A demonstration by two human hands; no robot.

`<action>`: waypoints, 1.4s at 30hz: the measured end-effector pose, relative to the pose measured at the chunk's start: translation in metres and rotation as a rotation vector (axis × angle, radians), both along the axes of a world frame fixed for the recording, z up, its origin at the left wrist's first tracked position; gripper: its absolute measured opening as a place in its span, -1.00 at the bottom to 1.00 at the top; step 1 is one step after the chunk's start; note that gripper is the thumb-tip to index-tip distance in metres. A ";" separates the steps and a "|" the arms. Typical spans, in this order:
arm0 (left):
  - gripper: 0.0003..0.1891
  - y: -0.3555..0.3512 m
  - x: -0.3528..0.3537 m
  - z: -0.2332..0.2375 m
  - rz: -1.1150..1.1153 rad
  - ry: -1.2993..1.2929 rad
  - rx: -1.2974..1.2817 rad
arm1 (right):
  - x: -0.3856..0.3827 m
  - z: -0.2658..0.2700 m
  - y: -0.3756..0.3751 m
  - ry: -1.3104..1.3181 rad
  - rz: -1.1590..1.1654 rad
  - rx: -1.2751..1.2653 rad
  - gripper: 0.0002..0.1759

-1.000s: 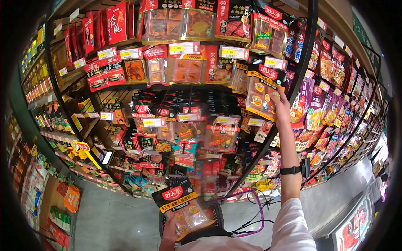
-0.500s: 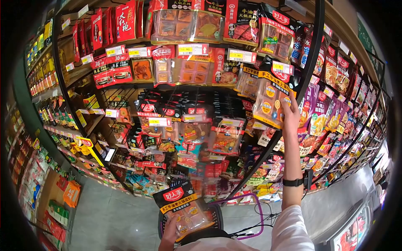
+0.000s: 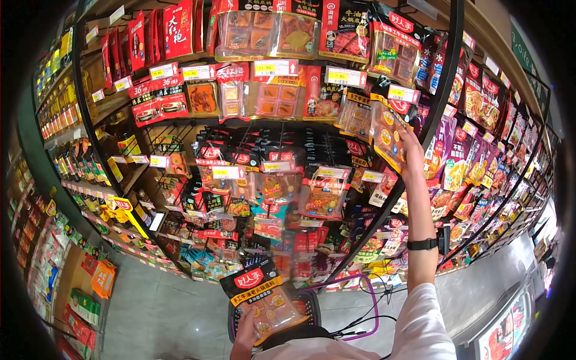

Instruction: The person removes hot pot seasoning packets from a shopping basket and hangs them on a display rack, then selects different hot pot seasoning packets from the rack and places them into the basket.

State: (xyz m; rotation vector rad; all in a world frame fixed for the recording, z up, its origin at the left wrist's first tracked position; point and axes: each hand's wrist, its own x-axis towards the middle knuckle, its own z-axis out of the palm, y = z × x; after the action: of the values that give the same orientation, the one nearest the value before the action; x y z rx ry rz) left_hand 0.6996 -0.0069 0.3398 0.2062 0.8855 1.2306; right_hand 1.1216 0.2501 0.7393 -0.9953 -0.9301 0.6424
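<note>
At the bottom, my left hand is closed on the lower left edge of a hot pot base packet, black and red at the top with a clear window showing orange-brown blocks. My right hand reaches up to the rack and grips the right edge of a similar hot pot base packet, which tilts beside the upright post. That packet's top lies under a price tag. Just left of it hangs another row of packets.
A dark basket with a purple handle is below me, behind the left packet. A black upright post divides the racks. Hanging packets fill the lower rows. Black cables run near the handle.
The packet in my right hand has moved slightly up and back toward the rack and tilted more, turning its front partly away. My left hand and its packet have hardly moved.
</note>
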 end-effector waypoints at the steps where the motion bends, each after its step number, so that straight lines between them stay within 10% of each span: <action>1: -0.70 0.000 0.000 0.003 -0.007 -0.004 -0.009 | -0.002 0.000 0.000 0.004 0.012 0.001 -0.19; 30: -0.68 -0.008 -0.004 -0.020 -0.003 -0.034 -0.047 | 0.001 -0.004 0.012 0.026 0.068 -0.013 -0.18; 42: -0.64 -0.013 -0.006 -0.010 -0.004 0.039 -0.083 | 0.063 -0.017 0.132 -0.532 -0.330 -0.052 -0.12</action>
State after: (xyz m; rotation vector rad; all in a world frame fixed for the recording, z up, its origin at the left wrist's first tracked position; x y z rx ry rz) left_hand 0.6937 -0.0199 0.3299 0.1660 0.9680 1.1865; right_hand 1.1849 0.3820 0.7220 -1.3648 -1.1770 0.1187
